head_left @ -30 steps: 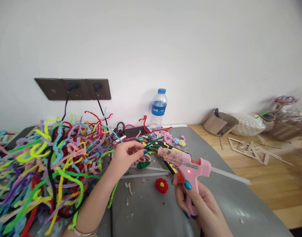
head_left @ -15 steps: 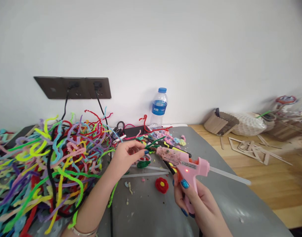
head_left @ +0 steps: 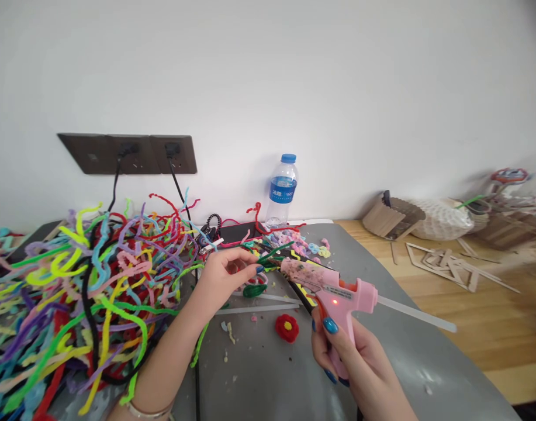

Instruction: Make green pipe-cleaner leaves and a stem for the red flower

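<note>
My right hand (head_left: 346, 356) is wrapped round the handle of a pink hot glue gun (head_left: 338, 286). A small light glows on its side, and a clear glue stick (head_left: 419, 313) juts from its back. Between thumb and fingers, my left hand (head_left: 232, 272) pinches a dark green pipe cleaner (head_left: 274, 252), close to the glue gun's nozzle. Just below those fingers is a dark green looped leaf shape (head_left: 254, 290); whether it joins the held piece I cannot tell. A red fuzzy flower with a yellow centre (head_left: 287, 328) lies on the grey mat, below and between my hands.
A tangled heap of colourful pipe cleaners (head_left: 118, 292) covers the left side. A water bottle (head_left: 282, 190) stands by the wall near a phone (head_left: 239, 233). Glue sticks (head_left: 259, 307) lie mid-mat. Wooden stick pieces (head_left: 452, 266) and a wooden basket (head_left: 393, 216) are at right.
My right hand has drawn the glue gun slightly right, so its nozzle sits a little farther from my left fingers. My left hand keeps its pinch almost in place.
</note>
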### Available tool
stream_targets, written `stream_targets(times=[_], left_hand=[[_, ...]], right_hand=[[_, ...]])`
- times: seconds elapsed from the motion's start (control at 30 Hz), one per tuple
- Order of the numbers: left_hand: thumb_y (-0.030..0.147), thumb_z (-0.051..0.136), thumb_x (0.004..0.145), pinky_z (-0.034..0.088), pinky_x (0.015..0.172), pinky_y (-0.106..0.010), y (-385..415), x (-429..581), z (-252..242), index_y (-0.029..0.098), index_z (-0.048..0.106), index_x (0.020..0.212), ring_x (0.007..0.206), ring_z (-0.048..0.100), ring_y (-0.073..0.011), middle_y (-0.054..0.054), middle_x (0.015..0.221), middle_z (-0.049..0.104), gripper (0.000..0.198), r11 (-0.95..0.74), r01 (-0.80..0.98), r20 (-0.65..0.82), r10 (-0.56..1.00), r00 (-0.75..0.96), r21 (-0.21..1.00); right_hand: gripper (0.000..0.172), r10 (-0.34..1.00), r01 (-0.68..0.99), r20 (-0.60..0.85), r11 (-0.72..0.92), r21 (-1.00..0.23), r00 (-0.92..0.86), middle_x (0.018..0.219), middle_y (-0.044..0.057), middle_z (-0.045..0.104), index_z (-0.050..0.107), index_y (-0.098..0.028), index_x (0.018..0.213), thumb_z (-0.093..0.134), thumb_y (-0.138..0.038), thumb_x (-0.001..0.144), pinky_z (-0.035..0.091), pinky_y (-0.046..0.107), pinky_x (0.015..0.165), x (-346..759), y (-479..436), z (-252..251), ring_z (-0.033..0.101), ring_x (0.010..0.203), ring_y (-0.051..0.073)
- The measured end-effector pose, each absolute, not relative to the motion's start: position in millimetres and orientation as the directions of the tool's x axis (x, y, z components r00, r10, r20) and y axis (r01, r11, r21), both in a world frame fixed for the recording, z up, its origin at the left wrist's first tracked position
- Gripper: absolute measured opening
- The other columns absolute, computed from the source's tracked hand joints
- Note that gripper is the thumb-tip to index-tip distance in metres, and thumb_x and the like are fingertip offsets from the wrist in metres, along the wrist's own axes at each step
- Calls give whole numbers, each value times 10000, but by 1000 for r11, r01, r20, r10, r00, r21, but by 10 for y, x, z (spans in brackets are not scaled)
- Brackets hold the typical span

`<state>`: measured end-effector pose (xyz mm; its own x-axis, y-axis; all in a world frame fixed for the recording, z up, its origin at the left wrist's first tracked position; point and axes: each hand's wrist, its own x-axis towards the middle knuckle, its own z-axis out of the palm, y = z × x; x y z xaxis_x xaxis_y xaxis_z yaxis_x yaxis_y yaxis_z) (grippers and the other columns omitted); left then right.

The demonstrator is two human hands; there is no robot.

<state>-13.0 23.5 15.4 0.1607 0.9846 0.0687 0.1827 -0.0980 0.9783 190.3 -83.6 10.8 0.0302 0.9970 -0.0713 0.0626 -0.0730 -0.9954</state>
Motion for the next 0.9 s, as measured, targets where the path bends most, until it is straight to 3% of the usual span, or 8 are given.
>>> stream_targets(times=[0.13,0.53,0.9], left_hand=[[341,708,705,414,466,-216,232,-127,165,148,742,792,518,500,-119,-17,609,641,215,-90,198,60,986,154,976],[346,693,715,424,484,-219,231,-138,164,154,736,800,538,500,-120,-16,635,646,215,-108,219,74,984,161,970],[339,708,734,437,516,-230,247,-159,110,168,744,806,565,519,-128,-21,664,657,189,-134,197,105,983,153,971]], right_hand=[[517,989,32,-103,-107,-994,108,487,-41,427,575,-198,750,545,-696,885,278,276,515,1880,-856,140,299,489,118],[583,992,107,-75,-86,-991,105,494,-28,420,516,-201,640,515,-731,884,271,288,521,1933,-853,107,310,507,118],[555,990,95,-62,-75,-993,130,484,-34,420,516,-203,660,542,-710,884,261,284,512,1955,-849,114,308,500,116]])
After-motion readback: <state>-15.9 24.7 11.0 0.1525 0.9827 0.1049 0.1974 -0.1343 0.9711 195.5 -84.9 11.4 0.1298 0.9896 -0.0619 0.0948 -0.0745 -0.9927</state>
